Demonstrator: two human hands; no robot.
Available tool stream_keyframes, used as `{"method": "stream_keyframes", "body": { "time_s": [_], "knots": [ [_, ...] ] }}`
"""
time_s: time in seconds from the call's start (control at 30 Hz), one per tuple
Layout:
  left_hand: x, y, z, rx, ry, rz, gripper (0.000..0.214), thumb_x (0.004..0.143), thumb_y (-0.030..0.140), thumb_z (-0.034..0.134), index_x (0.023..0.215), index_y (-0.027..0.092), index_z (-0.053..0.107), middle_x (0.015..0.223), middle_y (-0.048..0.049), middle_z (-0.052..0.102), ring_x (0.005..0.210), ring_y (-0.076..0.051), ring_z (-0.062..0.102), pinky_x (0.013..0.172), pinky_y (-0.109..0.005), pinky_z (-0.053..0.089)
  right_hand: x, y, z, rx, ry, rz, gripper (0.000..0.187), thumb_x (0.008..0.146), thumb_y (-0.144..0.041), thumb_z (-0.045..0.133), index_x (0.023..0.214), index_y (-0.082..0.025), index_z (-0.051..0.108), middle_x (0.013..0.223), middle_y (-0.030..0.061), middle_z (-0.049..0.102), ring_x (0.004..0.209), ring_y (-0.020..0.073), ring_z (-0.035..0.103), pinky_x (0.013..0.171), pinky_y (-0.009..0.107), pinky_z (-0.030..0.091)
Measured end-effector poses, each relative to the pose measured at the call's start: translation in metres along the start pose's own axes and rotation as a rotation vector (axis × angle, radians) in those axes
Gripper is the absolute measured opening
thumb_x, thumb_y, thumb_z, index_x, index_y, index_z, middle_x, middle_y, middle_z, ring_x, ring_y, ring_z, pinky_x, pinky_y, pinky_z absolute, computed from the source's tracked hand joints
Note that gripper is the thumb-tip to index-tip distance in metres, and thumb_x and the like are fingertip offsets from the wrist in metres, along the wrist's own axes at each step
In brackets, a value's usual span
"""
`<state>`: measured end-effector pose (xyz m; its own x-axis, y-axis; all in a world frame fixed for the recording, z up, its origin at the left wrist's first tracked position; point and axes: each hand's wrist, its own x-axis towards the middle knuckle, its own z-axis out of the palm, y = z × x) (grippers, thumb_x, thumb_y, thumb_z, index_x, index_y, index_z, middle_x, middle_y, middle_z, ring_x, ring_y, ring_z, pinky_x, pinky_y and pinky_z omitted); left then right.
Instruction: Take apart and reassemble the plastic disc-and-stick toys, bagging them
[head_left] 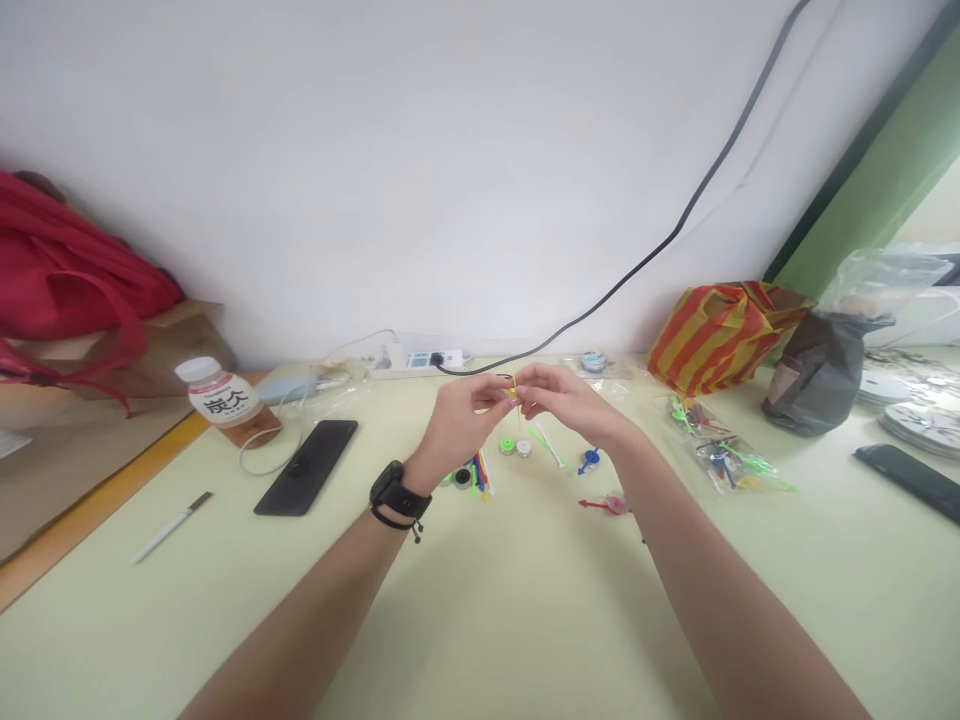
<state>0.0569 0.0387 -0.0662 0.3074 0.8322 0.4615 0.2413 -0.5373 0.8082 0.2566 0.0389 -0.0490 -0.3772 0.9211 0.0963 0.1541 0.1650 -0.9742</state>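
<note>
My left hand (463,412) and my right hand (566,402) meet above the table, fingertips pinched on a small yellow plastic arrow (514,382). Most of it is hidden by the fingers. Below them lie a green disc (508,446) and a white disc (524,449), with loose green and white arrows (552,447) to their right. A blue arrow on a disc (591,460) and a red arrow on a pink disc (613,505) rest near my right forearm. Beside my left wrist are a black disc (463,479) and a bunch of coloured arrows (481,474).
A phone (307,468), a bottle (229,403) and a white-and-brown pen-like stick (174,527) lie left. Bagged coloured parts (727,462), a striped bag (720,335) and another dark phone (911,482) are right. A power strip (416,362) with a black cable stands by the wall.
</note>
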Motion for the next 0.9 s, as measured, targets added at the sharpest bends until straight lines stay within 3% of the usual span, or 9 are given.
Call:
{"method": "stream_keyframes", "body": {
  "time_s": [0.27, 0.4, 0.5, 0.57, 0.73, 0.9],
  "knots": [
    [-0.002, 0.007, -0.002, 0.053, -0.116, 0.138, 0.018, 0.091, 0.027, 0.072, 0.107, 0.020, 0.078, 0.109, -0.0071, 0.067, 0.083, -0.014, 0.071, 0.084, -0.030, 0.065, -0.005, -0.001, -0.003, 0.030, -0.139, 0.058, 0.011, 0.083, -0.024, 0.059, 0.092, -0.021, 0.056, 0.087, 0.0016, 0.066, 0.083, 0.0165, 0.065, 0.081, 0.030, 0.053],
    [-0.004, 0.007, -0.002, 0.159, -0.172, 0.178, 0.014, 0.094, 0.026, 0.065, 0.099, 0.020, 0.077, 0.105, -0.0063, 0.070, 0.092, -0.016, 0.069, 0.084, -0.029, 0.062, -0.004, 0.003, 0.001, -0.240, -0.099, 0.060, 0.005, 0.090, -0.027, 0.049, 0.088, -0.023, 0.047, 0.081, -0.0025, 0.055, 0.074, 0.0141, 0.053, 0.067, 0.025, 0.044],
    [-0.007, 0.003, -0.002, 0.216, -0.215, 0.122, 0.011, 0.093, 0.028, 0.065, 0.091, 0.019, 0.072, 0.095, -0.0047, 0.071, 0.085, -0.016, 0.069, 0.080, -0.028, 0.060, 0.000, 0.013, 0.001, -0.554, -0.003, 0.132, 0.008, 0.093, -0.024, 0.041, 0.094, -0.023, 0.049, 0.094, 0.0006, 0.060, 0.082, 0.0160, 0.055, 0.069, 0.026, 0.043],
    [-0.010, 0.000, -0.001, 0.224, -0.324, 0.039, 0.013, 0.090, 0.029, 0.068, 0.084, 0.018, 0.067, 0.083, -0.0026, 0.070, 0.074, -0.015, 0.068, 0.070, -0.027, 0.058, 0.003, 0.024, -0.002, -0.663, 0.018, 0.197, 0.015, 0.093, -0.021, 0.042, 0.102, -0.022, 0.053, 0.104, 0.0047, 0.064, 0.091, 0.0187, 0.059, 0.075, 0.028, 0.045],
    [-0.014, -0.006, 0.001, 0.303, -0.615, 0.013, 0.004, 0.081, 0.024, 0.074, 0.083, 0.021, 0.076, 0.080, -0.0003, 0.074, 0.076, -0.018, 0.069, 0.068, -0.027, 0.052, 0.006, 0.046, -0.009, -0.761, -0.076, 0.318, 0.027, 0.084, -0.019, 0.060, 0.110, -0.018, 0.063, 0.113, 0.0114, 0.070, 0.096, 0.0244, 0.065, 0.078, 0.031, 0.047],
    [-0.011, -0.014, -0.007, 0.395, -0.695, -0.085, 0.010, 0.077, 0.027, 0.074, 0.083, 0.023, 0.081, 0.076, -0.0006, 0.073, 0.060, -0.016, 0.065, 0.056, -0.026, 0.047, -0.002, 0.036, -0.034, -0.822, -0.142, 0.322, 0.028, 0.082, -0.011, 0.058, 0.105, -0.021, 0.070, 0.115, 0.0094, 0.071, 0.099, 0.0230, 0.066, 0.076, 0.028, 0.048]
  ]
}}
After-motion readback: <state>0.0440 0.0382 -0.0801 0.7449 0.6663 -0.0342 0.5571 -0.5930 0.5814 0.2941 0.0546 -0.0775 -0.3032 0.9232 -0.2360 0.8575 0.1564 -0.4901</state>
